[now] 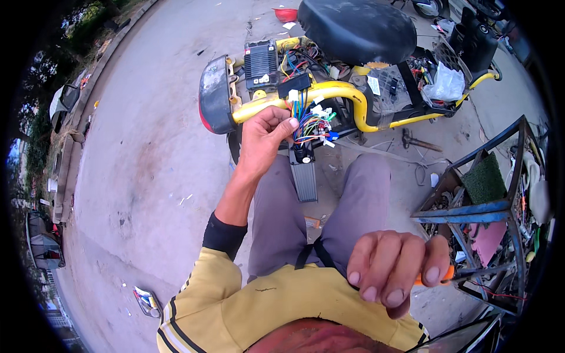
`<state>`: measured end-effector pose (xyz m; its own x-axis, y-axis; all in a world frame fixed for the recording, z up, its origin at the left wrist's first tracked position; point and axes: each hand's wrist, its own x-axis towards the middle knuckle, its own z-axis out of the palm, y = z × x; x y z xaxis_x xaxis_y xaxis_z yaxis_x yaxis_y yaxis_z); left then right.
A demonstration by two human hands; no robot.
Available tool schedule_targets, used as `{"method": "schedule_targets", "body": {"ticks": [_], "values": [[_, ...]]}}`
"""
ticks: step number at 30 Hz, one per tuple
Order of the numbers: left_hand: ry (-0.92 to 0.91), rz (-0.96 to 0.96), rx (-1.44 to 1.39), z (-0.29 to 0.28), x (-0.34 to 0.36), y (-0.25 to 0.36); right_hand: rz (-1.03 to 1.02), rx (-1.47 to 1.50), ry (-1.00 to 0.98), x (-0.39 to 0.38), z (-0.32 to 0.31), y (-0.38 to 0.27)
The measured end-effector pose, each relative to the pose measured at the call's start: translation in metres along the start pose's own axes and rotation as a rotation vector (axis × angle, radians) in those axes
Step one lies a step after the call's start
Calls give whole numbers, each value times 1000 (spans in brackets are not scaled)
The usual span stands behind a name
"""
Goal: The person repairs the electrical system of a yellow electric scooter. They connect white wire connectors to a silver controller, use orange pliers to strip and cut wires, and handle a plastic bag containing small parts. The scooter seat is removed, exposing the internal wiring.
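My left hand [268,138] pinches a bundle of coloured wires [303,117] with white and blue plug connectors [323,115]. The wires lead to a finned grey metal controller box [305,179], which hangs between my knees. Close to the camera, my right hand [391,270] is curled round an orange-handled screwdriver [447,274]. Its dark thin shaft points right, and most of the handle is hidden by the fingers. Right behind the wires is the yellow tube frame [329,91] of a stripped electric scooter, with a second finned black box [261,63] mounted on it.
A black seat [359,29] tops the scooter; its tail light [215,97] is at the left end. A hammer [421,141] lies on the ground. At right stands a blue metal rack [482,212] full of tools and parts. A small tray [147,301] sits at lower left.
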<state>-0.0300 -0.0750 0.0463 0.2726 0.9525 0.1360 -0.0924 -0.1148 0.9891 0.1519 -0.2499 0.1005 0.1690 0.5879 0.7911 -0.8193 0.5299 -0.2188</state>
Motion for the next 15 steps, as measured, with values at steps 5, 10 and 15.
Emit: {"method": "schedule_targets", "body": {"ticks": [5, 10, 15], "values": [[-30, 9, 37, -9, -12, 32, 71, 161, -132, 23, 47, -9], [4, 47, 65, -19, -16, 53, 155, 196, -307, 15, 34, 1], [-52, 23, 204, -13, -8, 45, 242, 6, -108, -4, 10, 20]]}}
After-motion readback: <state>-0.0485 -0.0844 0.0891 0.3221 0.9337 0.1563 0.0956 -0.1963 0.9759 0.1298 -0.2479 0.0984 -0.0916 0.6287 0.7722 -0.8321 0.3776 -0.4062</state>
